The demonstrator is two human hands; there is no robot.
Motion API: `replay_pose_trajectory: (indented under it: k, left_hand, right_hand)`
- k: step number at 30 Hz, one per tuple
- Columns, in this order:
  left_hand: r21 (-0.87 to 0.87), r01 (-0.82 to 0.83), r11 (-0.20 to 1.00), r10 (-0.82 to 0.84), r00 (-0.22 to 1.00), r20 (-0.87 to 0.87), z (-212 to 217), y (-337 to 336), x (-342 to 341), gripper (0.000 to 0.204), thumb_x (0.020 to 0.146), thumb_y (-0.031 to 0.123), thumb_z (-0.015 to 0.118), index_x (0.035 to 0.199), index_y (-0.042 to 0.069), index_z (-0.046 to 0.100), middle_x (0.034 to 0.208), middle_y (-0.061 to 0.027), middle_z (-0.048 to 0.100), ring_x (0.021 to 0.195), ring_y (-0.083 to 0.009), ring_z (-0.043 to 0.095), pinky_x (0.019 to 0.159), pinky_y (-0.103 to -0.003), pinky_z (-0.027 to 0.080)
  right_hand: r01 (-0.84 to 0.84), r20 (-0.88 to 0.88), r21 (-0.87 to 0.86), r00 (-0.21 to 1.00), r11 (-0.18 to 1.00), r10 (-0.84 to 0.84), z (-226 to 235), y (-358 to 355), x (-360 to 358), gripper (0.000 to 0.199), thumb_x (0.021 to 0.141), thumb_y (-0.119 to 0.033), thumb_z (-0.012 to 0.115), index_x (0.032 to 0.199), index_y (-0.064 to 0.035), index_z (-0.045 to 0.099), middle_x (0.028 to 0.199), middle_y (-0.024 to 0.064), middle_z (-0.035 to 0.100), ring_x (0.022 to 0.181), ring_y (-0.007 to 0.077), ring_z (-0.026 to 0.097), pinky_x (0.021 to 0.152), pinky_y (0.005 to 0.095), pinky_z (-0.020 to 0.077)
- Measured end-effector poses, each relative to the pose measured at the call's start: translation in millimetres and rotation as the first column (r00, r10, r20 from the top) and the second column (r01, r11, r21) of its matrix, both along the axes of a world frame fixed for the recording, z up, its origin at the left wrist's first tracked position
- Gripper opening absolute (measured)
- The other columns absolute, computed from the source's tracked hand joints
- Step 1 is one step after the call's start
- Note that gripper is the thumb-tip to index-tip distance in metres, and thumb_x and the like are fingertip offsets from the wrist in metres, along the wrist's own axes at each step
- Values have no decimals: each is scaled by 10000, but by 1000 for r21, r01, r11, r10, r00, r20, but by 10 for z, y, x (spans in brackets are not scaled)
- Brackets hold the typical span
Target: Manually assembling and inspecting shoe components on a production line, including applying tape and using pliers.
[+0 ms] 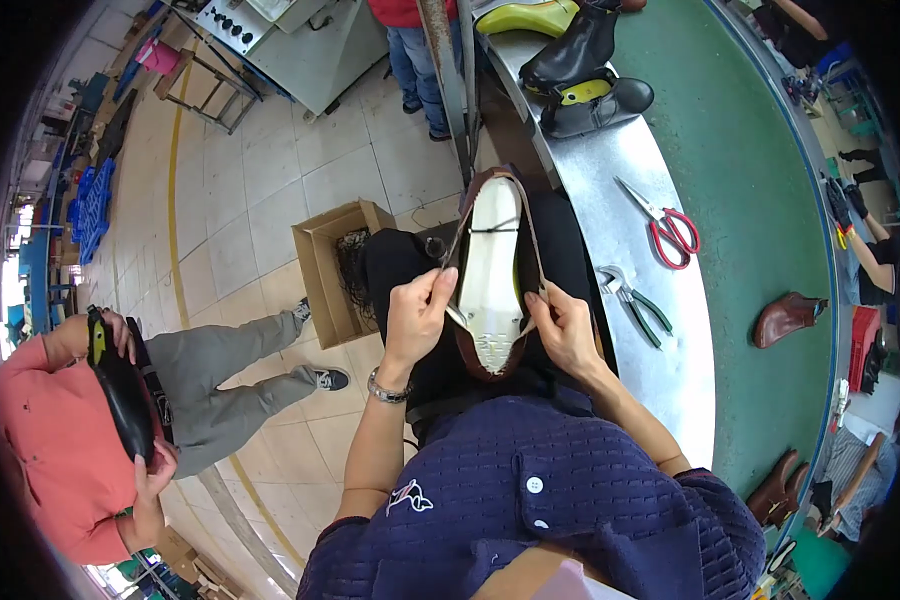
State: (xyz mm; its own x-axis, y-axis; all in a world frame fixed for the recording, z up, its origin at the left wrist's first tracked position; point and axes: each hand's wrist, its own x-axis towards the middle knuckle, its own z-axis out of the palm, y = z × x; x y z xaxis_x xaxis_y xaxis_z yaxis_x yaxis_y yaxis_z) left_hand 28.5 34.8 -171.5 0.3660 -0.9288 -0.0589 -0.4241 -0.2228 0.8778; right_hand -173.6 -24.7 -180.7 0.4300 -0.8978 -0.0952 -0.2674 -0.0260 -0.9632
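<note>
The brown shoe (494, 275) lies sole-up on the person's lap, its white insole showing. The left hand (415, 315) has its grip closed on the shoe's left edge, pinching a thin tool; the right hand (567, 328) has its grip closed on the right edge. Just right of that hand, pliers (635, 305) and red-handled scissors (665, 225) lie on the table (660, 380).

The shoe (493, 275) has a brown leather edge and a matt white insole. The tabletop (610, 190) is dull sheet metal. The scissors (663, 225) have glossy red plastic handles. The box (322, 262) is plain cardboard.
</note>
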Motion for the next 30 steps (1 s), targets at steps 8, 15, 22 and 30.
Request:
replay_pose_trajectory:
  k: [8,15,22,30]
  left_hand:
    - [-97,3,995,-97,81,-992,-662,139,51,691,960,512,496,1438,31,364,1406,-89,462,1250,-201,491,1029,-373,409]
    - [-92,-52,994,-71,317,-946,-451,-32,-142,651,751,198,827,1291,28,506,1186,-61,625,1102,-171,589,952,-319,477]
    - [-43,165,985,-151,728,-669,-531,82,-558,766,621,267,910,1219,-17,526,1165,-109,636,1053,-195,615,942,-327,478]
    - [67,95,993,-61,916,-396,-634,110,-709,787,599,448,886,1171,14,563,1042,-136,691,960,-250,679,848,-334,520]
  right_hand:
    - [-116,44,-260,990,959,132,-230,123,-65,339,937,-43,550,1274,-13,573,780,117,642,635,134,574,594,280,474]
    - [-568,543,399,779,720,313,-37,-414,-606,576,930,-150,593,1434,21,372,1402,151,484,1300,248,461,1094,375,348]
    - [-633,-49,544,631,551,774,221,-811,-665,427,960,-365,585,1206,-17,600,963,63,665,904,115,572,812,318,463]
    - [-589,-159,473,675,656,721,6,-692,-778,333,904,-301,668,987,21,658,748,66,650,696,126,583,655,314,468]
